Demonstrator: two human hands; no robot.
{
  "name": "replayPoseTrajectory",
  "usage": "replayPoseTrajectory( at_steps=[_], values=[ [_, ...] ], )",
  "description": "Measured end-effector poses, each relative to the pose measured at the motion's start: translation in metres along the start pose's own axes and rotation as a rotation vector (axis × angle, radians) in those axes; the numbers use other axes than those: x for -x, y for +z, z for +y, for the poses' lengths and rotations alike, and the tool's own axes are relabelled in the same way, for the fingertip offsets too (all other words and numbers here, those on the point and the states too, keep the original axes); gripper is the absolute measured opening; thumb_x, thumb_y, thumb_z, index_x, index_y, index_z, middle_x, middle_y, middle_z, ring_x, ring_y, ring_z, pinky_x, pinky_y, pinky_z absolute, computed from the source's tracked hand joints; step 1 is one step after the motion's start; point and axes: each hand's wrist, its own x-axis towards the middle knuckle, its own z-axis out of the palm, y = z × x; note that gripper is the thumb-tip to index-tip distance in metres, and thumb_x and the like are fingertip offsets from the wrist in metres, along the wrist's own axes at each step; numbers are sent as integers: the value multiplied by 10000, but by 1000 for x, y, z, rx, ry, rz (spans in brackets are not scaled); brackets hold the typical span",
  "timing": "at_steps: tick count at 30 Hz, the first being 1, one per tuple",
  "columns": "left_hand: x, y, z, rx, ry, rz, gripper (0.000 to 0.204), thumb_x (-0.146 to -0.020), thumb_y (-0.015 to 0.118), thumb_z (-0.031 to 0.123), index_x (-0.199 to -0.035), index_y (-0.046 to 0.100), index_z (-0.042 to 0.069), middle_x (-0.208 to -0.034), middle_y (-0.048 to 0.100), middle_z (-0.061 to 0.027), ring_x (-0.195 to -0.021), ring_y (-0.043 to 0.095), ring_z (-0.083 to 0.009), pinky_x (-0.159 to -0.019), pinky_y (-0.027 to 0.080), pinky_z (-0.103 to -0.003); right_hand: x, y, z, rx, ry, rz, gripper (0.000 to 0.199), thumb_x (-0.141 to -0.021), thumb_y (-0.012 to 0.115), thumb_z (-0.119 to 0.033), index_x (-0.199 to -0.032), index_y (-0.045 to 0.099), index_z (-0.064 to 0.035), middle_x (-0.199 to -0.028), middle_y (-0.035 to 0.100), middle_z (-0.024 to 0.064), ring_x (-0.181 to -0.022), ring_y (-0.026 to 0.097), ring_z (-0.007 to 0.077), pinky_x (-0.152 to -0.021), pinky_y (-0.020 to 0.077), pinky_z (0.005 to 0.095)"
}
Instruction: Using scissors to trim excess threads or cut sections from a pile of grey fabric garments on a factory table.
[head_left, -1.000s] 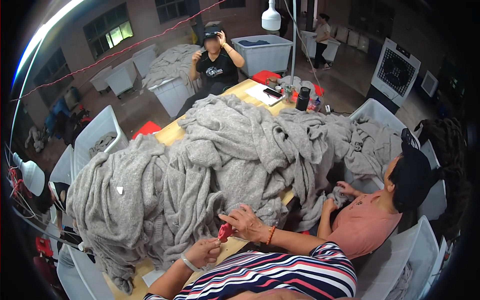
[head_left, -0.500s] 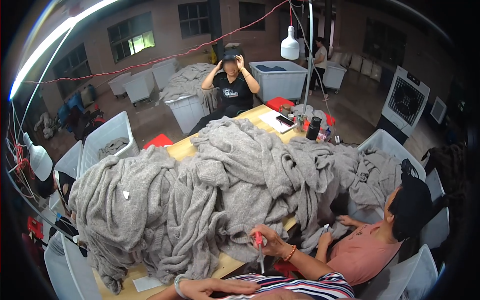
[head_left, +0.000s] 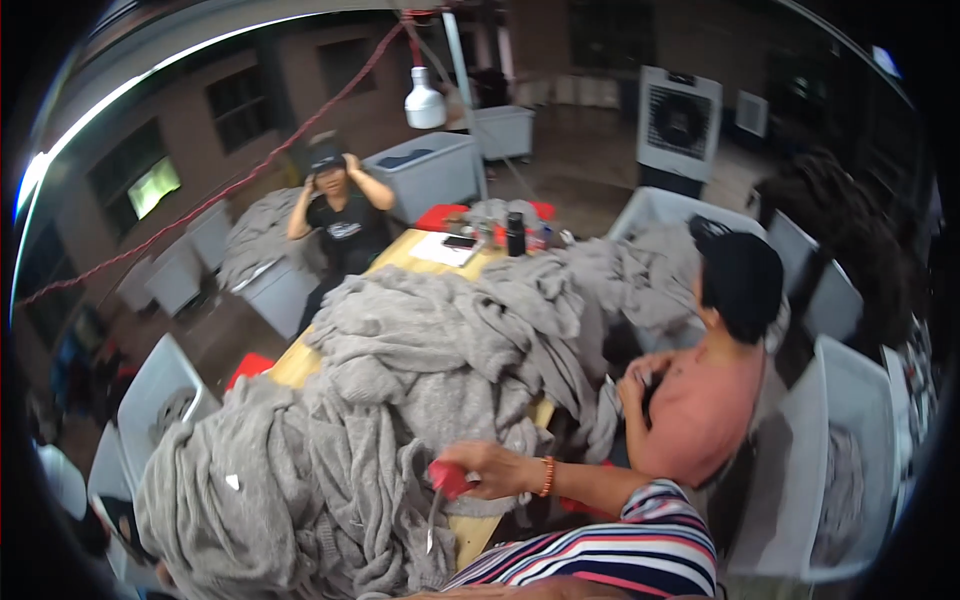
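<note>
My right hand (head_left: 487,470) reaches in from the right over the near edge of the table, a beaded bracelet on its wrist. Its fingers are closed round red-handled scissors (head_left: 449,479), whose thin metal end points down; motion blur softens the detail. Beside and beyond the hand, a big heap of grey knitted sweaters (head_left: 400,375) covers much of the wooden table (head_left: 404,246). A small white tag (head_left: 233,482) lies on the sweaters at the left. My left hand does not show.
Close on my right sits a co-worker (head_left: 700,400) in a pink top and dark cap. Another person (head_left: 345,225) sits across the table, hands raised to the head. Plastic bins (head_left: 815,470) surround the table. A black bottle (head_left: 515,234) and phone (head_left: 460,242) lie at its far end.
The view has swung to the right. My left hand, earlier lying flat at the lower edge, has left the picture. My right hand still grips the scissors. The co-worker's hands have come together.
</note>
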Motion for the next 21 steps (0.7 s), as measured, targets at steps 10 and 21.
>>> replayPoseTrajectory(
  at_steps=[10,21],
  values=[
    [-1,38,84,-184,-351,66,780,-828,644,498,-1366,413,-17,-1424,381,-247,-1324,345,-397,-1070,243,-512,9,32,-16,-181,12,48,390,-687,722,-7,-1030,539,-38,-922,591,107,-868,591,298,-775,477,362],
    [29,66,119,-327,-699,13,822,-787,685,538,-1350,462,-19,-1427,373,-261,-1322,344,-430,-1055,264,-540,8,45,-71,-165,31,-22,326,-745,713,-51,-1033,560,-53,-875,580,90,-812,590,248,-722,475,310]
  ],
)
